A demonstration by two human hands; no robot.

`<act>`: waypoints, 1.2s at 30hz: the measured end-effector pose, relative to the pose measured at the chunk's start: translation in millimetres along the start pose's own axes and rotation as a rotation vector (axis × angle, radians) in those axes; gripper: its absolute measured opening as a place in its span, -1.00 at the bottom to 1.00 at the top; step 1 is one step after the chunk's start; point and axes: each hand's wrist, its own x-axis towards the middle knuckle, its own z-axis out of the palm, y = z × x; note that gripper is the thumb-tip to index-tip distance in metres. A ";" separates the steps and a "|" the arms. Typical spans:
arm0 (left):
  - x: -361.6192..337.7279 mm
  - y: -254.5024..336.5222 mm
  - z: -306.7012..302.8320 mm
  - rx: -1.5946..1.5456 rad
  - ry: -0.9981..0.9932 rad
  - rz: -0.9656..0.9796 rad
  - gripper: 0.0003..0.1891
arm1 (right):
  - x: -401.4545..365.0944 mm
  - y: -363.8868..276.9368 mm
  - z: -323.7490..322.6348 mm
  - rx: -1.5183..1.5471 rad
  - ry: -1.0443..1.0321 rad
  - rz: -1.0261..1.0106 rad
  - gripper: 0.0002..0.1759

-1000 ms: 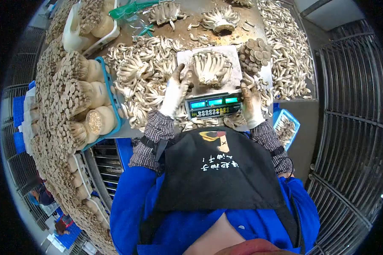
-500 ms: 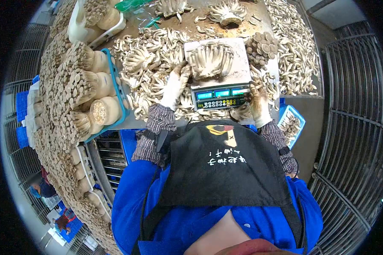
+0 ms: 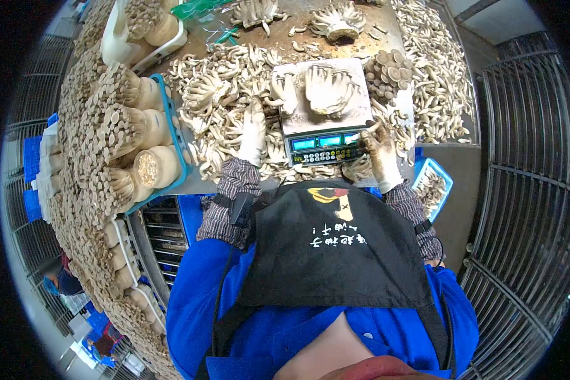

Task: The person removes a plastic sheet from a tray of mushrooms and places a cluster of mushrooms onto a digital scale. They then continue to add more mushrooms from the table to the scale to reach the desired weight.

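Note:
A digital scale (image 3: 326,136) with lit blue displays stands in front of me. On its pan sit a large mushroom cluster (image 3: 329,90) and a smaller mushroom piece (image 3: 285,96) at the left edge. My left hand (image 3: 253,134), in a white glove, is over the loose mushrooms (image 3: 218,123) left of the scale; its fingers look stretched out, holding nothing visible. At the scale's front right corner, my right hand (image 3: 381,152) wears a soiled glove. Its fingers are curled around a thin, pale item that reaches over the display and is too small to name.
A brown-capped cluster (image 3: 391,73) lies right of the scale. Trimmed clusters (image 3: 337,22) lie at the back. A blue crate (image 3: 168,120) of mushroom blocks stands left, a blue basket (image 3: 434,189) at lower right. Metal racks (image 3: 532,126) line the right; people are far left.
My left hand has drawn back left from the pan. The mushrooms there now stand as two separate pieces, the larger one further right. My right hand has barely moved.

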 end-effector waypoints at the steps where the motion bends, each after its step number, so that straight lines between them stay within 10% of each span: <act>1: 0.8 -12.0 -3.5 -0.113 0.044 -0.082 -0.48 | 0.8 -0.8 1.1 -0.001 -0.001 -0.001 -0.61; 7: 1.4 69.4 41.8 0.557 0.001 -0.144 -0.48 | 22.1 -3.2 14.3 -0.062 -0.014 -0.036 -0.57; 16: 24.7 29.5 63.0 0.350 -0.113 0.151 -0.48 | 69.6 -10.8 12.6 -0.061 -0.049 -0.117 -0.51; 25: 16.5 50.0 42.2 0.102 0.046 -0.283 -0.61 | 69.1 -2.7 14.6 -0.067 -0.085 -0.183 -0.54; 36: 15.1 27.1 44.2 -0.385 -0.158 -0.382 -0.62 | 63.7 -4.4 3.3 -0.170 -0.065 -0.145 -0.48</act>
